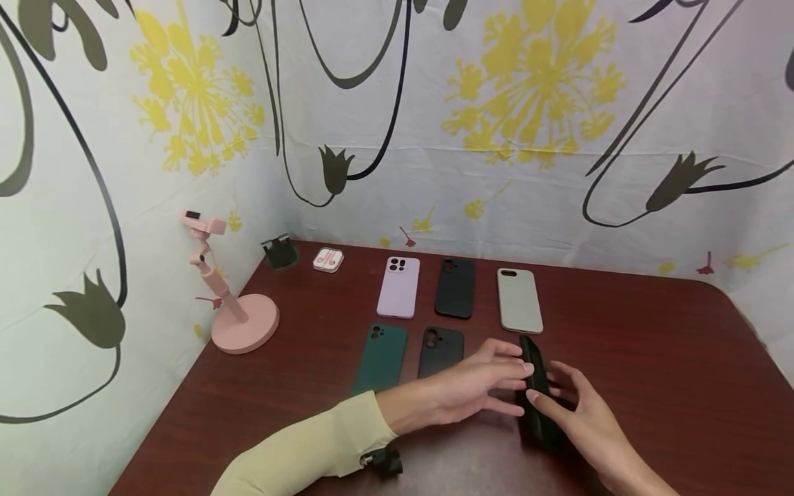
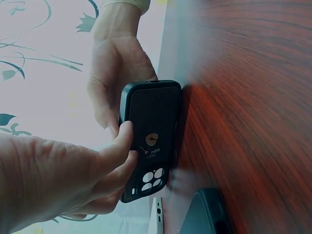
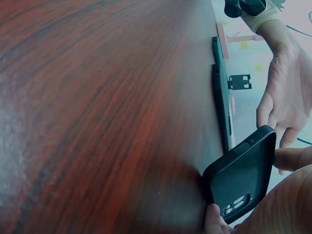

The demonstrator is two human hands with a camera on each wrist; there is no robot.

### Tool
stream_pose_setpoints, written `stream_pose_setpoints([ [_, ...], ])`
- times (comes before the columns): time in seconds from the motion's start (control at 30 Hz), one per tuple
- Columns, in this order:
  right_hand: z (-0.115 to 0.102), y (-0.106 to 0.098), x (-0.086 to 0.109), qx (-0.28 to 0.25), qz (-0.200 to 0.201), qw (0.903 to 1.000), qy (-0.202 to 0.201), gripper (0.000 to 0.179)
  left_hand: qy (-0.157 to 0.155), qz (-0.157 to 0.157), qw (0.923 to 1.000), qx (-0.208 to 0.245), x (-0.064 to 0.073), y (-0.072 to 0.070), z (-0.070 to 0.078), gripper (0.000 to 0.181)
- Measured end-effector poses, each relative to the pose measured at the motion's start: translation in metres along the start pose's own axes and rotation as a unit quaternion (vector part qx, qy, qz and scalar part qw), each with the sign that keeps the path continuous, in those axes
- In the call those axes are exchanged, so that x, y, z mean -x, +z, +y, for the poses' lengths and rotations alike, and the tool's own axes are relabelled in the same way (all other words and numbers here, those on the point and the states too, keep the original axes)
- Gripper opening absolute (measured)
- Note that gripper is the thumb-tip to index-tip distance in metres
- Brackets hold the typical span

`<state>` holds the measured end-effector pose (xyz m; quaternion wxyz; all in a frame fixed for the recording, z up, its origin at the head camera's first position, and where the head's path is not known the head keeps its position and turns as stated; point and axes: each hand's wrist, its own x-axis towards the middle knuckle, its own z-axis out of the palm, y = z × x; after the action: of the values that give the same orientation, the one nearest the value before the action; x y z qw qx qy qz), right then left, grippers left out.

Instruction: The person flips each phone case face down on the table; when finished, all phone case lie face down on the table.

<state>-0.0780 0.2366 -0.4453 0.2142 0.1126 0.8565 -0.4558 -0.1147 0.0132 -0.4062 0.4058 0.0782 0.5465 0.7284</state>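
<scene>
A black phone case [image 1: 540, 420] stands on its long edge, tilted, close over the table. My right hand [image 1: 589, 420] grips it, thumb on the upper edge and fingertips [image 3: 213, 217] at its lower edge. Its hollow inner side [image 3: 243, 180] and camera cutouts show in the right wrist view. My left hand [image 1: 465, 386] reaches in from the other side, with fairly straight fingers touching the case's back and upper edge. In the left wrist view the back carries a small round gold mark [image 2: 152, 140] and several camera holes.
Left of my hands lie a green case [image 1: 381, 355] and a dark case [image 1: 442, 348], partly behind my left arm. Further back are a lilac case [image 1: 399, 286], a black case [image 1: 455, 286] and a cream case [image 1: 520, 300]. A pink stand [image 1: 245, 324], boxed earphones [image 1: 328, 260] and a small black holder [image 1: 281, 253] stand at left.
</scene>
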Motion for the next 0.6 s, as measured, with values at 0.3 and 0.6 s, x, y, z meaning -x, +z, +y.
stream_pose_setpoints([
  [0.3,0.006,-0.0029,0.0054,-0.043,0.002,0.9991,-0.001,0.102,0.005,-0.009,0.9998,-0.017,-0.005,0.0045,-0.0019,0.048],
  [0.6,0.0086,-0.0068,0.0058,-0.049,-0.009,0.9988,-0.002,0.093,0.012,-0.022,0.9995,-0.016,-0.0069,0.0068,-0.0015,0.05],
])
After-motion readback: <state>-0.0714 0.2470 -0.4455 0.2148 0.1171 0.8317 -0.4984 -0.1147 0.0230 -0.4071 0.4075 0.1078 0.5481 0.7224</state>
